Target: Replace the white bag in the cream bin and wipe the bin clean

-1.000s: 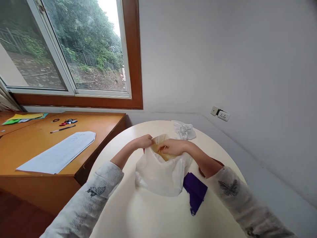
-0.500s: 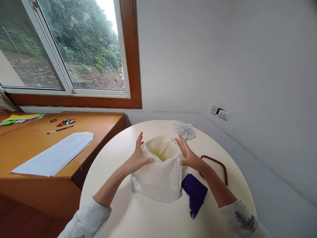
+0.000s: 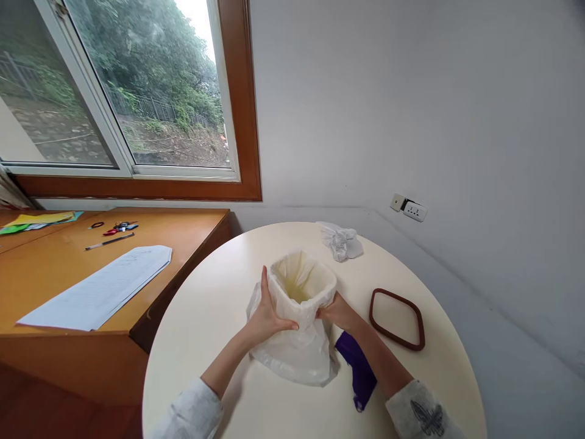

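A trash bin draped with a white plastic bag (image 3: 292,360) stands on the round table; the bag folds over its rim and hangs loosely around the outside. My left hand (image 3: 269,311) clasps the bin's left side through the bag, thumb across the front and fingers up along the side. At the right side, just below the rim, my right hand (image 3: 336,310) pinches the bag with curled fingers, partly hidden by the wrist. Beside my right forearm lies a purple folded piece (image 3: 361,375). A brown rounded-square ring frame (image 3: 419,329) rests farther right.
A knotted white plastic bag (image 3: 340,242) lies toward the back of the round table (image 3: 201,366). On the wooden desk (image 3: 192,228) at left are white papers (image 3: 105,286), a pen (image 3: 109,242) and small items. A wall with a socket (image 3: 415,211) stands behind.
Both hands have come down from beside the rim onto the bag and bin. The bag's upper part now fits more tightly around the rim. My right forearm moved off the brown frame.
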The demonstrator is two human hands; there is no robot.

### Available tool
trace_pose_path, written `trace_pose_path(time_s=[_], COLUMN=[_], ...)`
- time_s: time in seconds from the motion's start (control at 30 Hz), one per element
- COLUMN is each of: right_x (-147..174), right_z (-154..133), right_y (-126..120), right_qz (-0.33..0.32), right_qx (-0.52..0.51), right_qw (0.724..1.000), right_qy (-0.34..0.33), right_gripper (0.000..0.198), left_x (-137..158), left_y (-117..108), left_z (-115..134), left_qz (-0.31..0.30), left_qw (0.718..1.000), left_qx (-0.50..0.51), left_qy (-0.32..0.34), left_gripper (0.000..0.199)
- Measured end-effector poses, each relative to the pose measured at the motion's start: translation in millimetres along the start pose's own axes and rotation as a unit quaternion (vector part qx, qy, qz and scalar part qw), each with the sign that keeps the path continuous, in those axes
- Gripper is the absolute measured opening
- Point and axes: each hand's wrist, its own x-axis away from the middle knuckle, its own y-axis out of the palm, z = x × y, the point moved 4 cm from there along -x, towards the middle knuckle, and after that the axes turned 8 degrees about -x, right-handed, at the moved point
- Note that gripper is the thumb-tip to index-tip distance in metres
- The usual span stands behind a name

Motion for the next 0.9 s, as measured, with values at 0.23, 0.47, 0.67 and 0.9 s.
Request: trace_pose_path(time_s=[0.23, 0.47, 0.67, 0.9], right_x=[5, -6, -14, -5], right_z=[-12, -56, -69, -50], right_y=[-22, -53, -27, -24], right_qz=[-0.027, 0.086, 0.074, 0.104], right_qx=[0.009, 0.049, 0.087, 0.069], right_qw=[1.000, 0.994, 0.993, 0.992], right_qy=[-0.001, -0.053, -0.020, -0.018], right_gripper=[0.111, 0.052, 0.049, 0.049], left_x=[1, 4, 2, -3], left_y=[-23, -65, -35, -23], left_z=[-8, 53, 84, 78], left_qz=[-0.050, 0.032, -0.099, -0.061], left_qw=[0.998, 0.966, 0.920, 0.907], left_qx=[-0.030, -0.184, -0.280, -0.322], left_qy=[0.023, 0.177, 0.256, 0.264], left_gripper=[0.134, 0.044, 0.032, 0.035])
